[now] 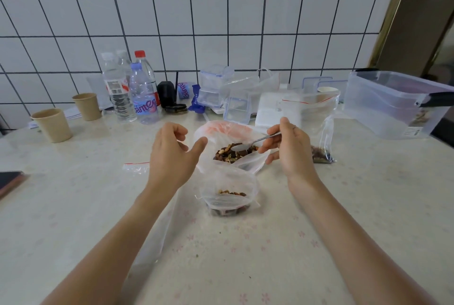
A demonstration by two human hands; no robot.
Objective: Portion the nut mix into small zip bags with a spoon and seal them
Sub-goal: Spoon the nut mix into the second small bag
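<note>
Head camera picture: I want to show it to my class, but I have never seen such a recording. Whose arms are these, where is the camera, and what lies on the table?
There is no machine here: a person wears a camera on the head, looking down at their own bare arms. The right hand holds a thin metal spoon, its bowl over brown nut mix in a large clear plastic bag. The left hand hovers open beside that bag, holding nothing. Nearer the person stands a small clear bag with some nuts. Behind are two tan paper cups, clear water bottles and a big clear plastic storage box.
</note>
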